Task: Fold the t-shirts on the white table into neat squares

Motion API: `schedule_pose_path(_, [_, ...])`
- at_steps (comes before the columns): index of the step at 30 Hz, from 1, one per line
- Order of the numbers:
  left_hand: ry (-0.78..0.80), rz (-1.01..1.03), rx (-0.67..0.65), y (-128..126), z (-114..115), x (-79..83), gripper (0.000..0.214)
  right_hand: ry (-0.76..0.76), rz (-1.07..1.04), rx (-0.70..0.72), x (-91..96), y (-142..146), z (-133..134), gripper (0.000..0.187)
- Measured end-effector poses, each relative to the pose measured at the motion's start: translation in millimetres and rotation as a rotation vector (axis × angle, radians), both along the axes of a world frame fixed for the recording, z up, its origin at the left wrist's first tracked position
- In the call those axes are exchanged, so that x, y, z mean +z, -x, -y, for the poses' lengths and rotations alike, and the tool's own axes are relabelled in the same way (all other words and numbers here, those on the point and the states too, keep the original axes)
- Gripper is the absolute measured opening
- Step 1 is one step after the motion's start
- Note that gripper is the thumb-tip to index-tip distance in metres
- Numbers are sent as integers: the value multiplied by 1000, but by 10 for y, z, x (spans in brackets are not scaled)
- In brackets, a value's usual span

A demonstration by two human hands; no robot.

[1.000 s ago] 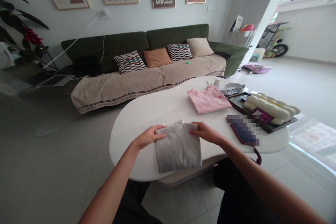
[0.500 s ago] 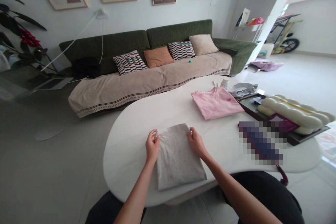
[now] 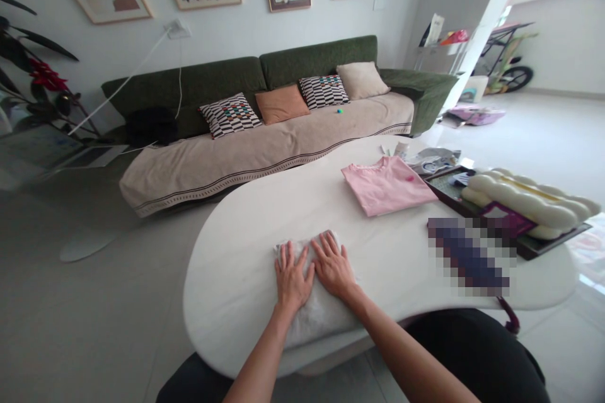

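Observation:
A folded light grey cloth, perhaps a garment, (image 3: 317,318) lies flat near the front edge of the white table (image 3: 227,245). My left hand (image 3: 293,277) rests palm down on its upper left part, fingers spread. Beside it, my right hand (image 3: 333,267) presses flat on the upper right part, fingers also apart. The two hands nearly meet at the thumbs and cover much of the cloth's far half. Farther back on the table is a neatly folded pink T-shirt (image 3: 385,186), apart from both hands.
On the table's right stands a dark tray (image 3: 539,249) with a cream, puffy tissue-box-like object (image 3: 529,198). A pixelated dark item (image 3: 467,255) lies in front of it. A crumpled plastic bag (image 3: 435,158) sits behind. Beyond the table is a green sofa (image 3: 189,85) with cushions.
Both hands have let go of the cloth's far side edges and moved inward, now lying flat on top of it. The cloth's far edge looks slightly lower and more rumpled.

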State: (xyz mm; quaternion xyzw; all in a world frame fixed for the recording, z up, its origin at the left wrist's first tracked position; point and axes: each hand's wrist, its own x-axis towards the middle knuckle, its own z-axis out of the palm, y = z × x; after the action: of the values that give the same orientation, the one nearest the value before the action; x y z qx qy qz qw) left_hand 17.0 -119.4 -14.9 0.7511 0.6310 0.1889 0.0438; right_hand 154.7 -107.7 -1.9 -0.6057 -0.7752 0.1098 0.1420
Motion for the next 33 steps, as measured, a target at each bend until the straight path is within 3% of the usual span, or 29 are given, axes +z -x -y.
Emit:
schedule_pose_path(7, [34,-52,14,-13,-17,54,51,44,27,-14,80,9,-24,50])
schedule_pose_path(12, [279,-84,-21,18,-64,318,52,199,87,39,269,-6,-4,55])
schedule_pose_path(15, [227,-73,-45,20,125,439,52,130,83,52,318,-37,215,57])
schedule_pose_path(18, [50,-55,-118,-12,492,363,52,60,55,44,220,-96,557,53])
schedule_pose_path(22, [3,-86,-128,-64,857,83,50,40,32,40,-13,-159,893,51])
schedule_pose_path(25, [-18,-109,-88,-88,911,-12,49,1,38,-1,-90,-157,957,51])
schedule_pose_path(33, [3,-108,-71,-114,896,42,49,5,-17,-8,-33,-146,946,50])
